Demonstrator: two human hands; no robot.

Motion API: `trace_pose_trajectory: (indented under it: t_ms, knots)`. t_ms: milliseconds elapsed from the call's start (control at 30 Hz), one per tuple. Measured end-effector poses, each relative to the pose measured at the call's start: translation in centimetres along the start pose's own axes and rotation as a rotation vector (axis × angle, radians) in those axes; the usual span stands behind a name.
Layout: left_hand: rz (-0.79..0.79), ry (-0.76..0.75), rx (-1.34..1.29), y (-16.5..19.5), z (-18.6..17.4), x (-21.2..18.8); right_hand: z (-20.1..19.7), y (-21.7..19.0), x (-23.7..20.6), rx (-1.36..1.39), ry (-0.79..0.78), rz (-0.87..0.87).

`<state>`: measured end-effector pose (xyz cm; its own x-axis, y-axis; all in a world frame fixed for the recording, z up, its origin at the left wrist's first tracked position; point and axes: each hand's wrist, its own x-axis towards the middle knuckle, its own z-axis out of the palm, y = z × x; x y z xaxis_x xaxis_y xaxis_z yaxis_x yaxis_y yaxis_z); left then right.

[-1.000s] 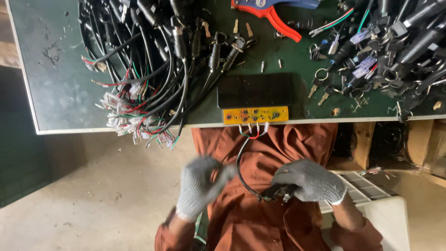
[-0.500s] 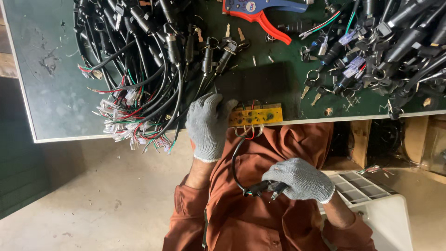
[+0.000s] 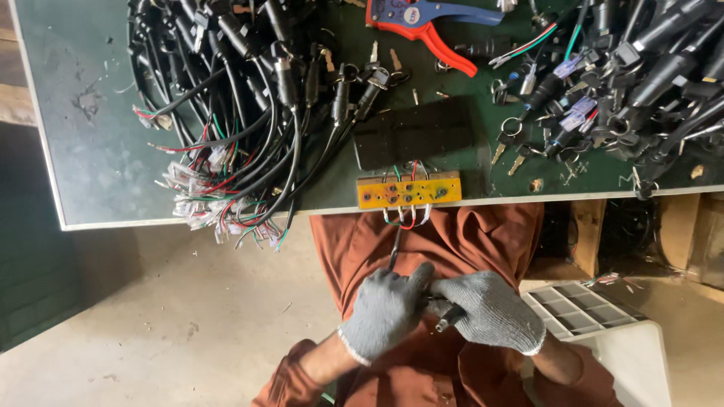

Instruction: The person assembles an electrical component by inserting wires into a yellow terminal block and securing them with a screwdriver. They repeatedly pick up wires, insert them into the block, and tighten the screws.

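Both gloved hands, left hand [image 3: 386,310] and right hand [image 3: 490,310], pinch a small black cylindrical connector [image 3: 450,316] whose thin dark cable [image 3: 395,249] runs up toward the yellow board [image 3: 408,191] at the counter [image 3: 90,166] edge.

workshop | green workbench [image 3: 90,166] | piles of black cables [image 3: 249,113] left and far right | red-blue crimping pliers [image 3: 430,22] far | bare concrete floor [image 3: 166,316]

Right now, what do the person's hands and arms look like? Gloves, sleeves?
Both hands wear grey knitted gloves with ribbed cuffs: left hand, right hand. The left cuff has a paler edge. Sleeves are rust-brown fabric, matching the clothing over the lap; the left sleeve is pushed back from the wrist.
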<state>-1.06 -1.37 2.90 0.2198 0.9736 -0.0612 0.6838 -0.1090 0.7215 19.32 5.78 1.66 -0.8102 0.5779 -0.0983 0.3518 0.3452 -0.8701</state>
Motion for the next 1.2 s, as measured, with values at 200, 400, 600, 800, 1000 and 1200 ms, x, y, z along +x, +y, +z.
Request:
trace_pose_trajectory:
  t_ms: [200, 400, 600, 800, 1000, 1200]
  knots:
    - [0.116, 0.135, 0.276, -2.0, 4.3, -1.3, 2.2, 1.6, -0.7, 0.561, -0.077, 0.581]
    - [0.195, 0.013, -0.139, -1.9, -0.8, -0.6, 0.5, 3.5, 0.0, 0.516, -0.150, 0.495]
    - [-0.014, -0.251, -0.384, -1.9, -1.7, -1.1, -0.6, -0.6, -0.7, -0.145, 0.222, 0.098]
    - [0.374, 0.334, -0.043, -0.9, 0.1, -1.2, -3.5, -2.4, -1.9, 0.036, 0.276, 0.066]
    - [0.825, 0.418, 0.487, 1.6, -4.9, -3.1, -6.9, -3.4, -4.2, 0.136, 0.377, -0.267]
    - [0.330, 0.273, 0.269, 0.4, -6.0, -1.3, -4.9, -3.0, 1.1, 0.112, 0.380, -0.106]
